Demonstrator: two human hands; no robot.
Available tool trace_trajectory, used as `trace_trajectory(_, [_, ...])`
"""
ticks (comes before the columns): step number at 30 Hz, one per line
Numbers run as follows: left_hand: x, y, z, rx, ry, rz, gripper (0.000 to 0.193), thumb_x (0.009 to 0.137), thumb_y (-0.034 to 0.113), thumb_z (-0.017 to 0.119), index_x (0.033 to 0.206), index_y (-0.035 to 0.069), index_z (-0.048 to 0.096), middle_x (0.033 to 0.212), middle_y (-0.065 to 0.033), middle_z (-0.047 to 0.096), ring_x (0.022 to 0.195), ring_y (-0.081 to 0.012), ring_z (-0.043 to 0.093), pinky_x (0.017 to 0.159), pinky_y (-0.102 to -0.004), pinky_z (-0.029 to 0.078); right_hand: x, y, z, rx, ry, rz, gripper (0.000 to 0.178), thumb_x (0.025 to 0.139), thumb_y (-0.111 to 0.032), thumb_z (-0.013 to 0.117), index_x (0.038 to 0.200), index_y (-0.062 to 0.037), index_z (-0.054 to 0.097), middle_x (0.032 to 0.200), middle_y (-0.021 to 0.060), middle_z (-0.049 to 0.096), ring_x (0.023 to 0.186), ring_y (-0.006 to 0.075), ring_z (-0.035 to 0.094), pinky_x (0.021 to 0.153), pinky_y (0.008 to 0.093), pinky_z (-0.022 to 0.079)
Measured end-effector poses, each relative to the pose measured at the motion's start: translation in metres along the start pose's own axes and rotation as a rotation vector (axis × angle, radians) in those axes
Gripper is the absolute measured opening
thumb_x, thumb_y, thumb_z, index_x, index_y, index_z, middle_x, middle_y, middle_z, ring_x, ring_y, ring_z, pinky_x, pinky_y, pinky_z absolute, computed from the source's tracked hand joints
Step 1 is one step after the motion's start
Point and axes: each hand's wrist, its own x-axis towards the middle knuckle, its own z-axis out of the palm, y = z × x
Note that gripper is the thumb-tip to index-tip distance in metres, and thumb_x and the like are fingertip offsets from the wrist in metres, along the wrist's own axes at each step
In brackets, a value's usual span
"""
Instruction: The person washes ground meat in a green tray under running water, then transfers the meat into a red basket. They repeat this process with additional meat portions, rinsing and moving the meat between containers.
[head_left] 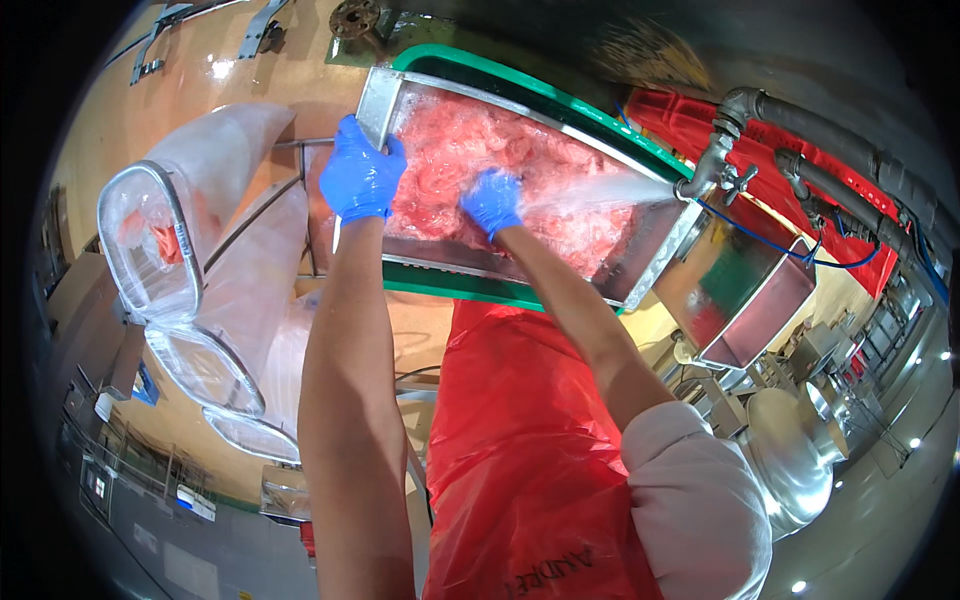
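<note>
A metal tub (655,255) holds a mass of pink-red, wet, fleshy pieces (440,150) in frothy water; I cannot make out their kind. My left hand (360,175), in a blue glove, is closed over the rim at the tub's left end. In the middle of the tub, my right hand (492,200), also gloved in blue, reaches down into the pieces. Its fingers are partly hidden by splash and blur. A strong white jet of water (600,192) shoots from a metal tap (708,170) at the right and passes beside my right hand.
A green frame (540,82) surrounds the tub. Clear plastic bags (185,235) hang open on hoops at the left, one with some reddish pieces inside. Another metal tub (735,310) stands at the right, below pipes (820,120) and a blue hose (760,232). My red apron (520,430) hangs close to the tub.
</note>
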Motion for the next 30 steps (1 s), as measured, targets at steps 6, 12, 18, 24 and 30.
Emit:
trace_trajectory(6, [-0.001, -0.002, 0.006, 0.02, 0.089, 0.033, 0.04, 0.072, 0.037, 0.06, 0.095, 0.008, 0.046, 0.081, -0.0168, 0.062, 0.065, -0.0341, 0.063, 0.053, -0.0444, 0.049, 0.017, 0.086, -0.069, 0.143, -1.211, -0.558, 0.035, 0.085, -0.026, 0.052, 0.117, -0.0111, 0.05, 0.105, 0.0192, 0.056, 0.094, 0.0298, 0.059, 0.081, 0.0347, 0.047])
trace_trajectory(12, [0.0, 0.0, 0.004, 0.017, 0.003, -0.02, 0.047, 0.072, 0.039, 0.062, 0.102, 0.008, 0.045, 0.088, -0.0194, 0.063, 0.074, -0.0391, 0.063, 0.062, -0.0482, 0.05, -0.05, 0.11, 0.035, 0.278, 0.222, -0.527, 0.045, 0.081, -0.031, 0.056, 0.12, -0.0085, 0.053, 0.103, 0.02, 0.059, 0.091, 0.0351, 0.059, 0.081, 0.0382, 0.048])
trace_trajectory(18, [-0.003, 0.002, 0.004, -0.01, 0.026, -0.002, 0.047, 0.073, 0.04, 0.062, 0.103, 0.007, 0.046, 0.09, -0.0194, 0.063, 0.076, -0.0389, 0.063, 0.063, -0.0478, 0.05, -0.047, 0.117, 0.023, 0.672, -0.364, 0.319, 0.038, 0.081, -0.03, 0.058, 0.107, -0.0035, 0.061, 0.091, 0.016, 0.066, 0.09, 0.0278, 0.063, 0.079, 0.0371, 0.049])
trace_trajectory(24, [-0.001, -0.005, 0.006, 0.028, 0.001, -0.035, 0.048, 0.072, 0.04, 0.062, 0.103, 0.008, 0.047, 0.089, -0.0177, 0.063, 0.075, -0.0381, 0.062, 0.063, -0.0476, 0.05, -0.1, 0.156, -0.05, 0.721, -0.126, -0.08, 0.042, 0.072, -0.028, 0.066, 0.104, -0.0001, 0.061, 0.094, 0.0156, 0.064, 0.088, 0.0277, 0.062, 0.08, 0.0399, 0.049])
trace_trajectory(30, [0.0, 0.007, 0.006, -0.02, 0.074, 0.023, 0.044, 0.072, 0.04, 0.063, 0.1, 0.008, 0.048, 0.089, -0.0181, 0.063, 0.076, -0.0379, 0.062, 0.065, -0.0476, 0.049, -0.06, 0.211, 0.095, -0.561, 0.193, 0.084, 0.039, 0.071, -0.03, 0.058, 0.103, -0.0092, 0.064, 0.109, 0.0179, 0.059, 0.097, 0.0351, 0.055, 0.096, 0.0448, 0.037])
